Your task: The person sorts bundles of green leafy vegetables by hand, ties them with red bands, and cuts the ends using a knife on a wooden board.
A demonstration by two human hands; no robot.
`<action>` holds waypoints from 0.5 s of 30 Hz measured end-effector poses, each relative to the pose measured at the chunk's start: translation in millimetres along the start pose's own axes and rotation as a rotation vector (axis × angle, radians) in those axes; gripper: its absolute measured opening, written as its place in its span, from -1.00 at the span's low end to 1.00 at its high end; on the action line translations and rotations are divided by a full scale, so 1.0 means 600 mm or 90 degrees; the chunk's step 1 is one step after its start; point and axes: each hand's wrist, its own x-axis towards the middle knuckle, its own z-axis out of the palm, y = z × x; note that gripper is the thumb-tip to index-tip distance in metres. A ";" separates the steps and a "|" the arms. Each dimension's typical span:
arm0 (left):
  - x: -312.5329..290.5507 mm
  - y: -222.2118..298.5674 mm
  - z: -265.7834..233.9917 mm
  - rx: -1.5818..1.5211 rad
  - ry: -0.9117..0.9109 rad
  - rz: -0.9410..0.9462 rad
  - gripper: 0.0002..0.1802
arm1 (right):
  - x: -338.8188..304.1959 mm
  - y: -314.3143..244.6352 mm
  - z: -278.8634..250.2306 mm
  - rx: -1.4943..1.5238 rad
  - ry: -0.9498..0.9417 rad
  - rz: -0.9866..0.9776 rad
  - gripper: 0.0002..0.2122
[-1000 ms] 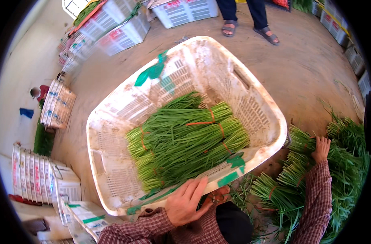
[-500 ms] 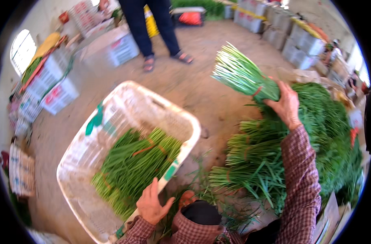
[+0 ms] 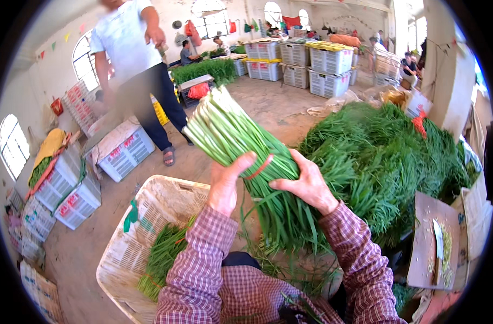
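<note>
Both my hands hold up a thick bunch of chives (image 3: 265, 173), its white stem ends pointing up and away to the left and its green leaves hanging down. A red band wraps its middle. My left hand (image 3: 228, 181) grips the stem side near the band, its fingers hidden underneath. My right hand (image 3: 311, 186) is closed round the leafy side, thumb on top. Below my left forearm stands a dirty white plastic crate (image 3: 165, 195) with banded green bunches (image 3: 162, 262) lying in it; my sleeve covers part of them.
A large heap of loose greens (image 3: 376, 162) spreads on the right. Beside it, a knife (image 3: 439, 243) lies on a board (image 3: 422, 237) with scraps. A person (image 3: 125, 48) stands ahead left. Stacked crates (image 3: 330, 70) line the back, others (image 3: 76, 197) the left. Seated people work far off.
My left hand has left the crate's edge and taken hold of the bunch. My right hand has brought the bunch in toward the middle. The view has tilted up.
</note>
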 end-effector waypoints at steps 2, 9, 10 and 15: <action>0.007 -0.005 0.023 -0.103 -0.008 -0.026 -0.31 | -0.019 -0.014 -0.012 -0.003 0.022 -0.019 -0.22; 0.067 0.017 -0.056 -0.116 0.149 -0.084 -0.38 | -0.186 0.077 -0.001 -0.323 -0.028 -0.040 -0.36; 0.074 0.025 -0.044 -0.165 0.112 -0.068 -0.43 | -0.232 0.119 -0.021 -0.386 -0.055 -0.035 -0.43; 0.122 0.101 -0.073 -0.278 0.107 -0.033 -0.52 | -0.403 0.284 -0.103 -0.660 -0.467 0.275 -0.75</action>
